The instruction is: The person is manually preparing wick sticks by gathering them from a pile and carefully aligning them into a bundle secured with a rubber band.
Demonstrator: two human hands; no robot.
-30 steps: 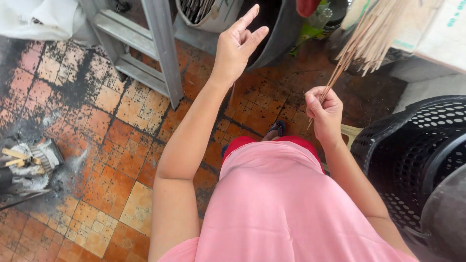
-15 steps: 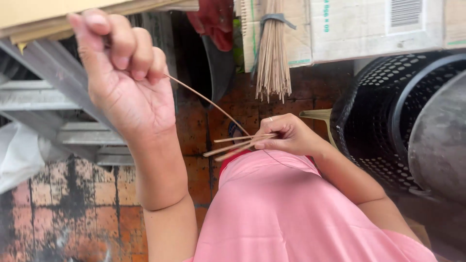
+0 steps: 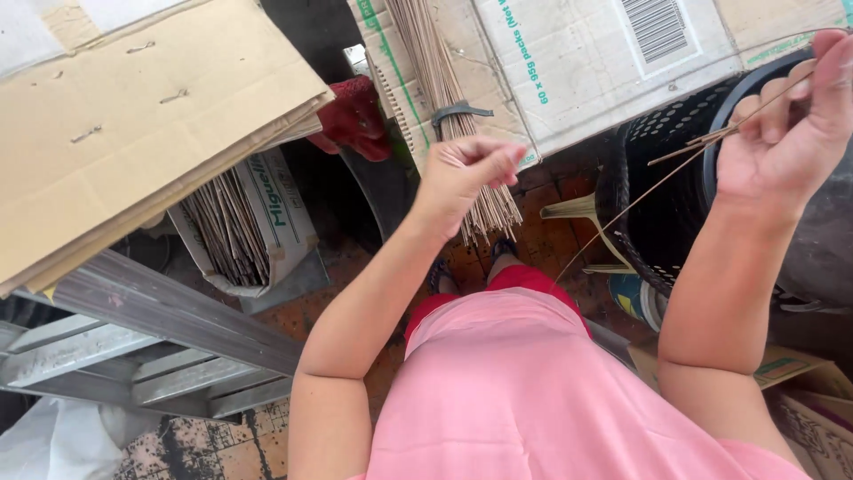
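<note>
Head view: our right hand (image 3: pixel 786 133) is raised at upper right, grip pinched shut on a few thin sticks (image 3: pixel 702 138), one long strand trailing down toward the pink apron (image 3: pixel 524 391). Our left hand (image 3: pixel 466 173) is at centre, fingers curled loosely against the hanging tied stick bundle (image 3: pixel 444 98); whether it grips any we cannot tell. A black perforated basket (image 3: pixel 662 204) stands just below the right hand.
</note>
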